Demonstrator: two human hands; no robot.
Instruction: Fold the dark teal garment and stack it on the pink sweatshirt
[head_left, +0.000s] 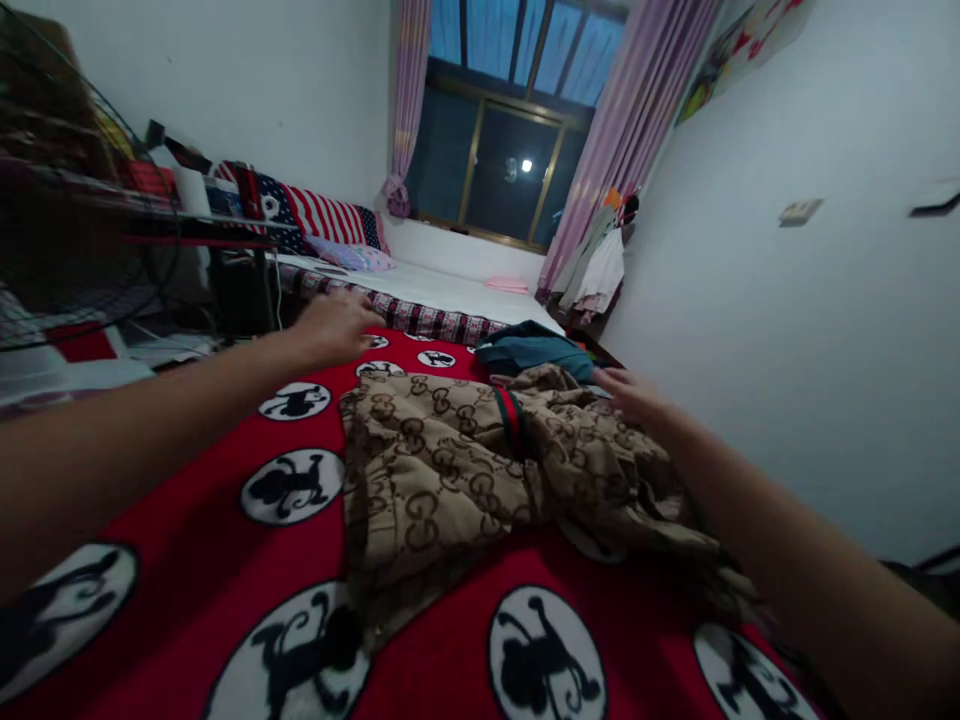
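A crumpled beige garment [442, 470] with a brown ring pattern and a red-green stripe lies in the middle of a red blanket [210, 520] printed with white monkey circles. My left hand [337, 325] hovers above the blanket beyond the garment's far left corner, fingers curled loosely downward, holding nothing I can make out. At the garment's far right edge lies my right hand [630, 392], fingers stretched out flat and touching the cloth. Just beyond that hand sits a dark teal piece of clothing [536, 350].
The bed runs on to a white sheet [457, 290] with pillows [330, 215] by a dark window [502, 170]. A fan and a cluttered desk [90, 230] stand at the left. Clothes hang [600, 265] near the white right wall.
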